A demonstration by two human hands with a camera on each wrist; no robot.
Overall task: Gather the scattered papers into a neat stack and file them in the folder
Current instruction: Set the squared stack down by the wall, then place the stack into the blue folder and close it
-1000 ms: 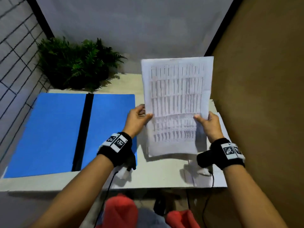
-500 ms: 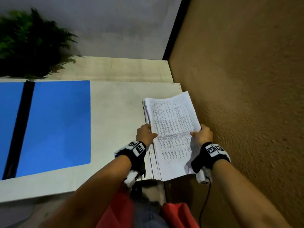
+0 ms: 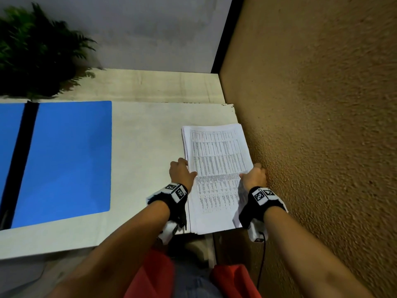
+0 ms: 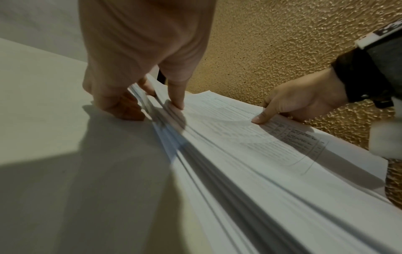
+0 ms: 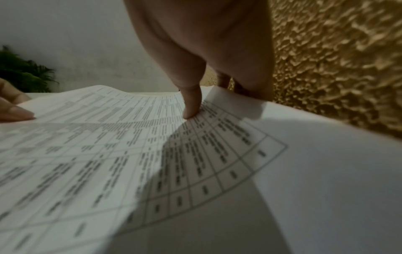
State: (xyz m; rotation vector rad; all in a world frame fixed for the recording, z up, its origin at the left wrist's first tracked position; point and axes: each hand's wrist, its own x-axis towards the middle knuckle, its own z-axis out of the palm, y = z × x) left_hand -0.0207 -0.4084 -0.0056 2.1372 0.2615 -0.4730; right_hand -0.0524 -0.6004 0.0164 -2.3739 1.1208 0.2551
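One open blue folder lay well left of the grip. One left hand and one right hand pinched opposite edges of one paper stack on the table, thumbs on top; sheets uncountable.

Office-like desk corner: white table, blue folder, fern.

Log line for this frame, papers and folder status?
stack: on table | left hand, right hand: gripping stack edges | folder: open, no papers
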